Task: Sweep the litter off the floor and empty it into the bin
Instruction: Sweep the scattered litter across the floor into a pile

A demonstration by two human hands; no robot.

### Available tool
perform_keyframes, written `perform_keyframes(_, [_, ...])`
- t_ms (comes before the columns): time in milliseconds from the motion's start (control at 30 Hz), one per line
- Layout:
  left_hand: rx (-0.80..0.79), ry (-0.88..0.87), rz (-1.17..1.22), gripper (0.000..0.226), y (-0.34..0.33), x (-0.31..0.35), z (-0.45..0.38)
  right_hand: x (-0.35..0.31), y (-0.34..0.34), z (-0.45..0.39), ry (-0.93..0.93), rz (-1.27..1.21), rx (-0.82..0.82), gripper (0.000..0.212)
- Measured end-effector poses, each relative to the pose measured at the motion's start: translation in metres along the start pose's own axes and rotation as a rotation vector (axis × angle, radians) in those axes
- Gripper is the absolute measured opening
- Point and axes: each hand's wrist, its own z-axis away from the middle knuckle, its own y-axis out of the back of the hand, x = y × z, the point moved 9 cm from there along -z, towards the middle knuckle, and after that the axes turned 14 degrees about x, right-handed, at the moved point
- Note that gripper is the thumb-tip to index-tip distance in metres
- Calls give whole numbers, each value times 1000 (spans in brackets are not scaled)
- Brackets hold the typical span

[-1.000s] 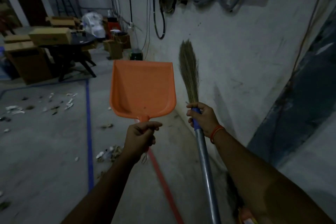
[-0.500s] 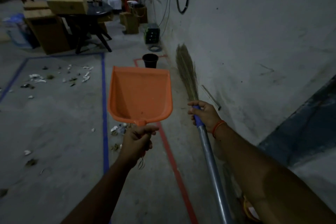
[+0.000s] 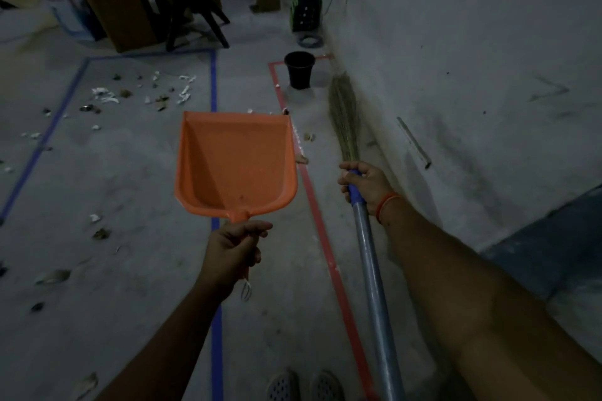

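Dustpan (image 3: 235, 163): orange plastic, likely light and stiff; left hand (image 3: 232, 251) clamped on its handle, pan held up, no litter seen in it. Broom (image 3: 345, 114): soft bristles, rigid pole; right hand (image 3: 367, 185) wrapped round the blue collar. Litter (image 3: 146, 93): small, light scraps scattered inside blue tape (image 3: 213, 81), left. Bin (image 3: 299, 69): ahead near the wall (image 3: 456, 58), within red tape (image 3: 312, 202). Open floor between; wall close on the right.

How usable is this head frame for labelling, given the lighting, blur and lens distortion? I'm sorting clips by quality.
Head view: dim and bluish, with no glare; the orange dustpan and the broom read clearly, the litter only as small pale specks; the far boxes are soft; the wide-angle lens bends the wall and stretches the forearms.
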Motion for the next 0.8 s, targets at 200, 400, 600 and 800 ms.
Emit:
perform_keyframes(200, [2, 8, -52, 33, 5, -4, 15, 94, 16, 20, -173, -22, 10, 33])
perform_keyframes(400, [-13, 22, -64, 32, 8, -8, 21, 145, 41, 47, -220, 54, 3, 31])
perform_keyframes(600, [-15, 32, -56, 33, 11, -20, 26, 155, 46, 63, -311, 57, -72, 42])
perform_keyframes(800, [5, 65, -75, 34, 15, -25, 35, 136, 25, 64, -397, -33, -157, 41])
